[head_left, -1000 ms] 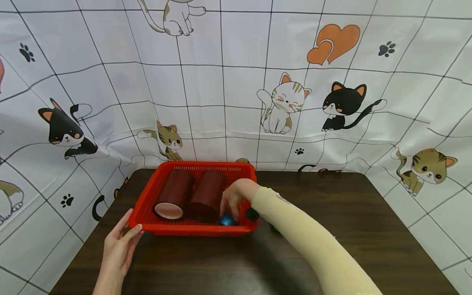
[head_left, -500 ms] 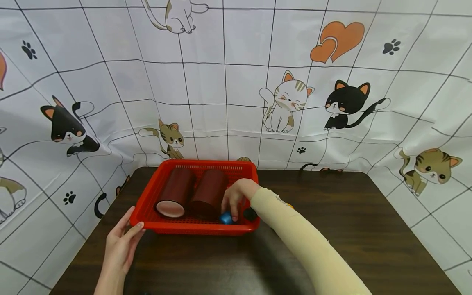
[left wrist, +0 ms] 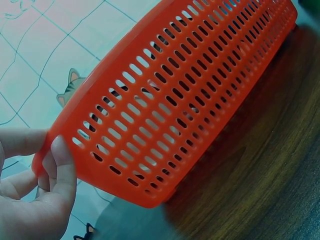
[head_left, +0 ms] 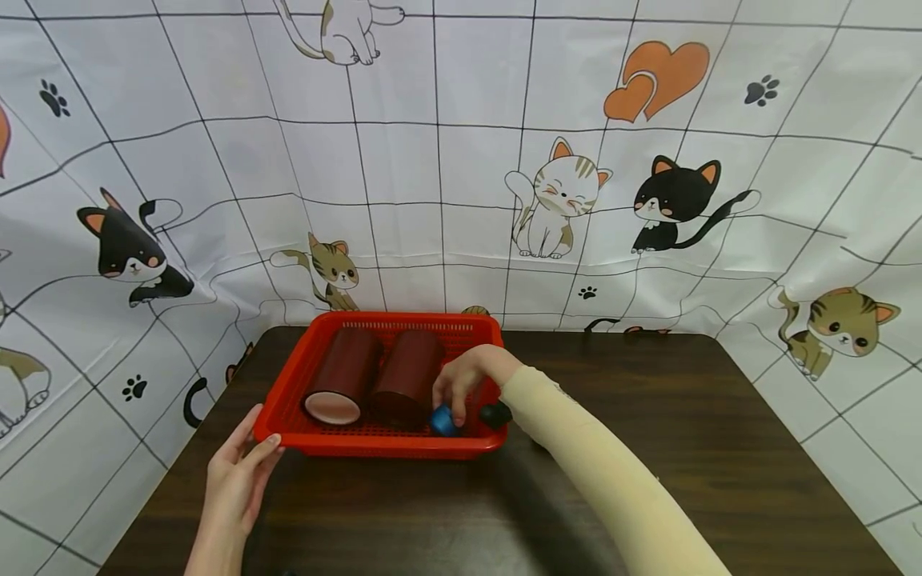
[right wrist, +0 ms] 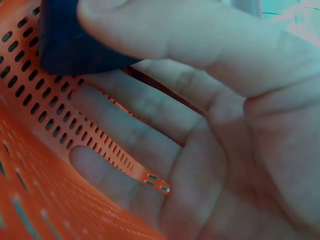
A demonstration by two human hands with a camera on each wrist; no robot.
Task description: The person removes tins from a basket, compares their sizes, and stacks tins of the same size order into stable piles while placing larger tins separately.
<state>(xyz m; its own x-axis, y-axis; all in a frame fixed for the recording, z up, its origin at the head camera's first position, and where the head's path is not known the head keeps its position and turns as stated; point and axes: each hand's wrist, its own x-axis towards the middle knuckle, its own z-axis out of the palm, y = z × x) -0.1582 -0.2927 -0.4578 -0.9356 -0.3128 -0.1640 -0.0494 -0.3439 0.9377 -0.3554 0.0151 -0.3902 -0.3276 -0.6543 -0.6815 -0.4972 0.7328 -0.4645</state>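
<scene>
A red plastic basket (head_left: 374, 444) with slotted walls sits on the dark wooden table. My left hand (head_left: 234, 484) grips its front left corner, thumb over the rim (left wrist: 110, 70) in the left wrist view. Reaching into the basket's right end, my right hand (head_left: 467, 378) pinches a shiny blue thing (head_left: 444, 421) between thumb and fingers. In the right wrist view, the blue thing (right wrist: 65, 45) looks smooth and dark with a rounded lower edge; its kind I cannot tell. Two dark red-brown cylinders (head_left: 344, 364) lie side by side left of that hand, one showing a pale pink end.
A small dark thing (head_left: 495, 414) shows under the right wrist at the basket's right side. The long cream sleeve (head_left: 605, 464) covers part of the table (head_left: 720, 448). A white cloth (head_left: 396, 168) printed with cats hangs behind and at both sides.
My right wrist has shifted slightly to the right, and the blue thing has turned a little in the fingers. The left hand and the basket keep their places.
</scene>
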